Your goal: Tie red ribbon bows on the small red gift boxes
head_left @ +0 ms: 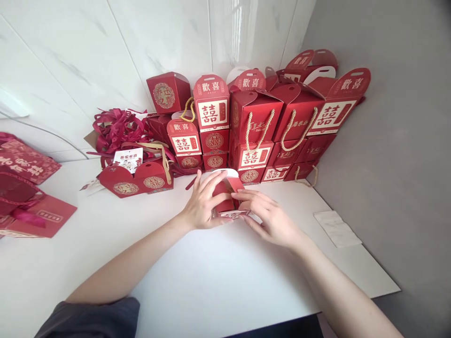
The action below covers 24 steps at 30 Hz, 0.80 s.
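Observation:
A small red gift box (224,205) with a pale printed front stands on the white table between my hands, its top flaps partly unfolded. My left hand (202,205) grips the box from the left, fingers over the top and thumb along the front lower edge. From the right, my right hand (269,215) holds the box's near right edge, fingertips on a top flap and thumb low at the front. A white inner flap (230,173) rises at the far side. My fingers cover much of the top, and the inside is mostly hidden.
Stacked red gift boxes (259,115), some with rope handles, line the tiled wall. At left are an open box (136,180), a heap of dark red ribbons (120,129) and red gift bags (42,213). Folded white tissue (337,228) lies by the grey right wall.

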Each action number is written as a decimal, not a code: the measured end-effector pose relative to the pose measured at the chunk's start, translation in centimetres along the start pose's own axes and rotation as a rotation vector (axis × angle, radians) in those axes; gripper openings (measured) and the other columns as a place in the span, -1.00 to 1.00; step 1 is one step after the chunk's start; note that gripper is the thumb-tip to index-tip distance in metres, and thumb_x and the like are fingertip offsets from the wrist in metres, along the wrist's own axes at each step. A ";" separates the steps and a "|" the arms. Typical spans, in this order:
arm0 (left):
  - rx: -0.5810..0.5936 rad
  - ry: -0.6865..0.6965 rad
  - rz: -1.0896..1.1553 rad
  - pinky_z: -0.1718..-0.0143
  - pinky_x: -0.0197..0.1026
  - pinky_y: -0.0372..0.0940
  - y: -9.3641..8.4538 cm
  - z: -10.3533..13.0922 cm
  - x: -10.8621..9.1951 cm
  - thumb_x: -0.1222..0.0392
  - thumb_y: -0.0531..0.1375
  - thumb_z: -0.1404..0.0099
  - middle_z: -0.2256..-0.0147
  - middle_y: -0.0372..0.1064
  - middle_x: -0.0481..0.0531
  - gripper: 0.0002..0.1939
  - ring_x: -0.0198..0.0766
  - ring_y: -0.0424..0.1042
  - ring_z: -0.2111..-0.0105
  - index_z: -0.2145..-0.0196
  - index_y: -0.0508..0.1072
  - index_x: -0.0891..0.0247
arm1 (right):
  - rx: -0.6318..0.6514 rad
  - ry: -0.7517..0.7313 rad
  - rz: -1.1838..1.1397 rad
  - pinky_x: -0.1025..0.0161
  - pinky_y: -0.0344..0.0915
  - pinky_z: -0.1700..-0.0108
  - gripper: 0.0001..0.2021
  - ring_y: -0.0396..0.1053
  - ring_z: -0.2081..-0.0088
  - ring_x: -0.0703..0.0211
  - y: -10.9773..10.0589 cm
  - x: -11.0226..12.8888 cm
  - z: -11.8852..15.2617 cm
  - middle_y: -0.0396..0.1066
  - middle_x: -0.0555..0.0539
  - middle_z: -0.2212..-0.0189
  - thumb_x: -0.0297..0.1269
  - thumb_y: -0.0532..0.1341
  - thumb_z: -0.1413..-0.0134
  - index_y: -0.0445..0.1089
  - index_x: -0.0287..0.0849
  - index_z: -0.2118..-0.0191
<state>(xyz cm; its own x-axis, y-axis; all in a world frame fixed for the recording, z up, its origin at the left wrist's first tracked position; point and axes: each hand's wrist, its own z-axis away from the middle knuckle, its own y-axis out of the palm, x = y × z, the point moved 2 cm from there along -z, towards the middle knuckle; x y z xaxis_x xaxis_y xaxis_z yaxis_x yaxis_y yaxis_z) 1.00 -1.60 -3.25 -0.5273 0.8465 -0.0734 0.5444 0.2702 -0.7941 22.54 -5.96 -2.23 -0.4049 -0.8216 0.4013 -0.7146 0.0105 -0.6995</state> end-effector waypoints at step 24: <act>-0.057 -0.184 -0.011 -0.07 -0.01 0.25 -1.5 -0.6 -1.1 -0.12 0.08 -0.35 -0.04 0.38 0.26 -0.47 -0.03 0.35 -0.05 -0.09 0.35 0.34 | -0.141 0.241 0.298 -0.10 0.26 -0.13 -0.67 0.27 -0.12 -0.09 1.2 -2.4 0.5 0.28 -0.21 -0.14 -0.15 0.14 -0.31 0.42 -0.06 -0.11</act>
<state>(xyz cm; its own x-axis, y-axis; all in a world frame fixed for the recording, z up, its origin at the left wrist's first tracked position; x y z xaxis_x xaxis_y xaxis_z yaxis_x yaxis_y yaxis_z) 1.13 -2.66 -1.65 -0.6408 0.7468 -0.1777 0.5711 0.3090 -0.7605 22.91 -4.27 -4.37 -0.7165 -0.6135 0.3322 -0.6101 0.3200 -0.7249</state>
